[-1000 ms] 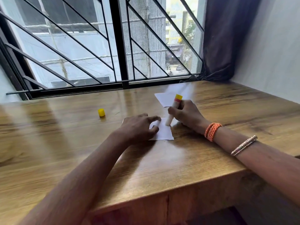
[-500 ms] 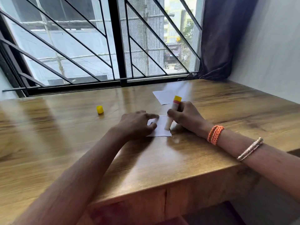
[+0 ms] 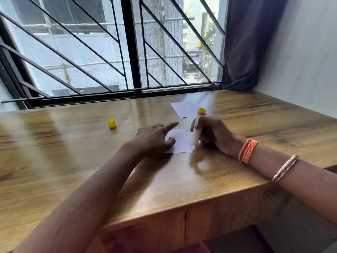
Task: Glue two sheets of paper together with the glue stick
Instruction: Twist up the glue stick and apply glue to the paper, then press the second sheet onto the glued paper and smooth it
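Wooden table [image 3: 237,125] | left hand [image 3: 155,139] flat on paper [image 3: 180,141] | right hand [image 3: 213,134] grips glue stick [image 3: 197,128]

Glossy varnished wood table [image 3: 182,179] (strong sheen), matt white paper [image 3: 179,142], smooth yellow plastic cap [image 3: 111,123], dark cloth curtain [image 3: 244,42].

Location: a room in a home or small office, on an upper floor in a built-up area. Indicators: a varnished wooden table [image 3: 209,181] set directly against a window [image 3: 113,52] fitted with a black metal grille [image 3: 130,44]; a dark curtain [image 3: 242,42] gathered at the right side; a plain white wall [image 3: 300,57] beside the table; neighbouring buildings, a tree and a street visible below through the glass
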